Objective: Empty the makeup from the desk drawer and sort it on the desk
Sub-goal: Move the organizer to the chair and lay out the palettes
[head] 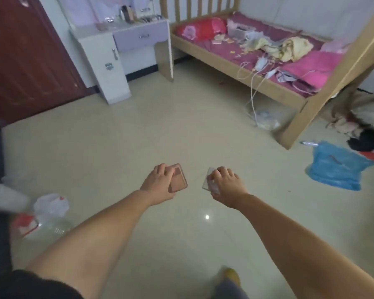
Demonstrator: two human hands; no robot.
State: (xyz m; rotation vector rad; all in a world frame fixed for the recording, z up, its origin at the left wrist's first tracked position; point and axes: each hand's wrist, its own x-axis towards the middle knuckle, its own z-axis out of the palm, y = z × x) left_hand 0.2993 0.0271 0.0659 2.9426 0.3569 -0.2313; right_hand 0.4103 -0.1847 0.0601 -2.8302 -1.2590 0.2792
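Brownish-pink flat rectangular compact (178, 178) gripped by left hand (160, 182); clear flat case (208, 180) gripped by right hand (227, 184).

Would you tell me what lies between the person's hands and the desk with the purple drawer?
In the head view, only bare floor separates the left hand and right hand, each holding a small flat case, from the desk with its closed drawer.
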